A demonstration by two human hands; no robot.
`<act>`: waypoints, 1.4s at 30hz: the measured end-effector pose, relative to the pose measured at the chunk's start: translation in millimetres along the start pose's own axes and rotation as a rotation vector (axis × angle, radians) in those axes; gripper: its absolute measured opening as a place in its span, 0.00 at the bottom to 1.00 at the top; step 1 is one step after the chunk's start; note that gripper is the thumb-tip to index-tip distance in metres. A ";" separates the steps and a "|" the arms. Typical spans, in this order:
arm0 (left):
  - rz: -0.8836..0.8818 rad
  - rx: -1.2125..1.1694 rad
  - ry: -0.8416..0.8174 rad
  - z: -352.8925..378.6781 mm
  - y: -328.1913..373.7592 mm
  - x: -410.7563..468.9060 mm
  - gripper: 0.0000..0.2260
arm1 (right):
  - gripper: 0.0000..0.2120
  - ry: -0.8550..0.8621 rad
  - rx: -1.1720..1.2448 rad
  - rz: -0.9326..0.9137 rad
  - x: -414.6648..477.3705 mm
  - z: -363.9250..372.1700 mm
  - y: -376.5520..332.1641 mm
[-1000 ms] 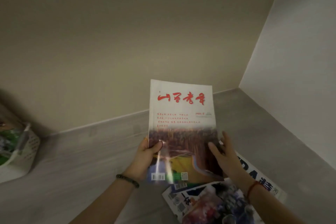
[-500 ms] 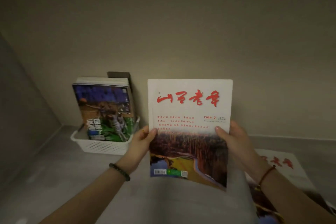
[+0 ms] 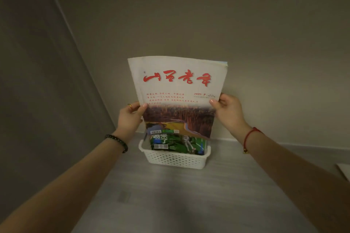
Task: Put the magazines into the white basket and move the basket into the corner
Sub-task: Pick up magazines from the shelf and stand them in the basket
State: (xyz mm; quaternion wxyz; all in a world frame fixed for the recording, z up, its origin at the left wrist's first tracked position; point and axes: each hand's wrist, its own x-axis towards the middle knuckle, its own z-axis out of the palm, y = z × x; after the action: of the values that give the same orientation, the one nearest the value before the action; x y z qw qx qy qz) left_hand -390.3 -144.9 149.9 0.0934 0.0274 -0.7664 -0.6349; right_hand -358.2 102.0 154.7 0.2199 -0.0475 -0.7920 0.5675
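I hold a white magazine (image 3: 178, 96) with red calligraphy and a landscape photo upright, my left hand (image 3: 130, 117) gripping its left edge and my right hand (image 3: 228, 111) its right edge. Its lower edge hangs just above the white perforated basket (image 3: 175, 160), which stands on the grey floor against the back wall. Inside the basket, a green-covered magazine (image 3: 178, 143) stands upright; the held magazine hides most of it.
A dark panel (image 3: 37, 81) rises on the left and meets the beige back wall (image 3: 246, 24) left of the basket. The corner of another magazine (image 3: 343, 173) lies on the floor at the far right edge.
My view has turned left and both hands have carried the white magazine over to the basket; it now hangs directly above the basket instead of to its right.
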 end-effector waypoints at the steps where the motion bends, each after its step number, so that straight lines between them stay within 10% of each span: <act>1: -0.028 -0.019 0.004 -0.7 -7.3 8.5 0.06 | 0.08 0.013 -0.006 0.023 2.5 9.0 4.6; 11: -0.185 -0.060 0.034 25.0 -91.6 43.8 0.03 | 0.09 0.116 -0.182 0.244 11.2 52.3 83.0; 18: -0.118 -0.197 -0.141 36.7 -107.7 54.9 0.29 | 0.22 0.046 -0.061 0.275 15.7 73.9 98.1; 25: -0.247 -0.347 -0.399 34.4 -107.1 75.4 0.33 | 0.24 0.004 0.004 0.254 29.3 77.1 102.0; 33: -0.227 -0.364 -0.363 36.7 -112.6 79.4 0.20 | 0.20 0.072 0.025 0.168 24.2 77.2 102.5; 42: -0.204 -0.312 -0.256 45.8 -108.9 73.4 0.31 | 0.25 -0.083 -0.014 0.191 33.0 66.4 101.9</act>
State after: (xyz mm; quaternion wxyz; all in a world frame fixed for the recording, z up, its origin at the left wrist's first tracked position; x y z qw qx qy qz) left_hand -478.8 -133.3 43.2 -0.0661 0.0092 -0.6579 -0.7502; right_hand -432.3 90.2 53.5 0.1313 -0.1008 -0.7962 0.5819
